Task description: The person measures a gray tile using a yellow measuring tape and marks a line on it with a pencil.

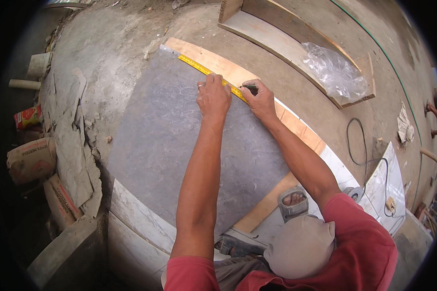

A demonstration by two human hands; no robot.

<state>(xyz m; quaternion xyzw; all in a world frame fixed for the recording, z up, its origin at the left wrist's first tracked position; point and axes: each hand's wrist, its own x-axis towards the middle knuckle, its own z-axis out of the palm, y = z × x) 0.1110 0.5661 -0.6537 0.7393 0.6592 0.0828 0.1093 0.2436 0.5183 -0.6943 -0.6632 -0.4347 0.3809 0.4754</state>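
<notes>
A yellow tape measure point(194, 64) lies stretched along the far edge of a large grey tile point(160, 126). My left hand point(213, 96) presses its bent fingers down on the blade, near the middle of the visible length. Farther right, my right hand point(260, 100) is closed at the other end of the blade. A small dark object point(250, 89) shows between its fingers; whether it is the tape's case cannot be made out. Beneath the tile, a light brown board or tile point(213, 58) sticks out along the far side.
White marbled tiles point(141, 206) lie under the stack. At the far right a wooden frame point(267, 36) holds clear plastic wrap point(335, 70). A black cord point(357, 140) loops beside a white slab point(383, 186). Paper sacks point(31, 160) and rubble line the left; my sandalled foot point(294, 201) is close by.
</notes>
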